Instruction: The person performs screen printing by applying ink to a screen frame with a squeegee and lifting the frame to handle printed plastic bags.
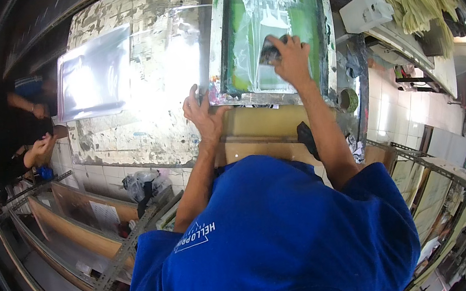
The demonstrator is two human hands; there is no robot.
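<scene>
On the tabletop (127,136), a dark pad (269,55) is gripped by the right hand (292,61) over a green screen (274,27); the left hand (205,114) is half-curled, its hold unclear.

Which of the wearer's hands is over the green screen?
The right hand: it holds a dark pad over the green screen, while the left hand is outside its near-left corner.

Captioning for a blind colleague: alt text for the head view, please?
A person's right hand holds a dark pad on a framed green screen, the left hand beside the screen's near left corner. A clear plastic sheet lies left on the stained table; another person's hands show at far left.
</scene>
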